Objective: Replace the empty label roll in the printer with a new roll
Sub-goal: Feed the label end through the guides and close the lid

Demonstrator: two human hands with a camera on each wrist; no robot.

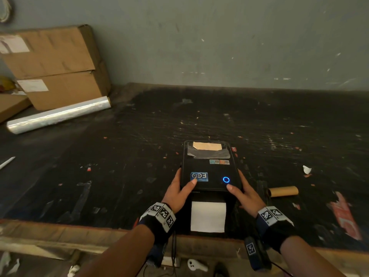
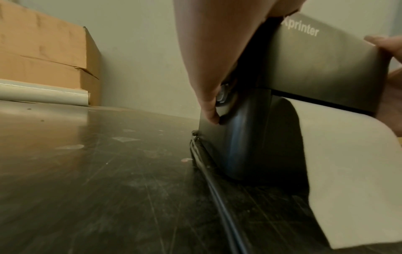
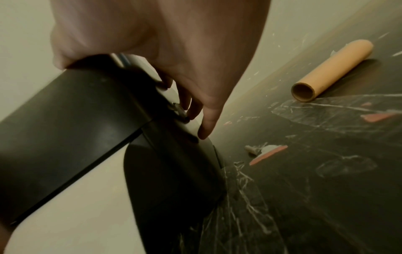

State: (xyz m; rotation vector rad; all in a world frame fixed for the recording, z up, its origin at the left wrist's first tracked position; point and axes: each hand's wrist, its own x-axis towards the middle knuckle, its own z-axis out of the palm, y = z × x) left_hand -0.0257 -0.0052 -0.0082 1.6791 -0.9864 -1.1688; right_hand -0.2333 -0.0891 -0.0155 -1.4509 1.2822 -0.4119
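Observation:
A black label printer [image 1: 209, 170] with a lit blue ring stands near the table's front edge, and a white label strip [image 1: 208, 216] hangs out of its front slot. My left hand [image 1: 177, 193] grips the lid's left side, thumb on top. My right hand [image 1: 246, 193] grips the right side the same way. In the left wrist view my fingers [image 2: 208, 106] press the side latch under the lid [image 2: 322, 65], above the label strip [image 2: 348, 171]. The right wrist view has my fingers [image 3: 204, 127] at the other latch. An empty cardboard core [image 1: 283, 191] [image 3: 332, 68] lies to the right.
Stacked cardboard boxes [image 1: 56, 62] and a roll of clear wrap [image 1: 58, 116] sit at the back left. Cables [image 2: 217, 197] run along the printer's left side. Tape scraps and red paper bits [image 1: 345, 216] litter the dark table. The wooden table edge [image 1: 79, 230] is close to me.

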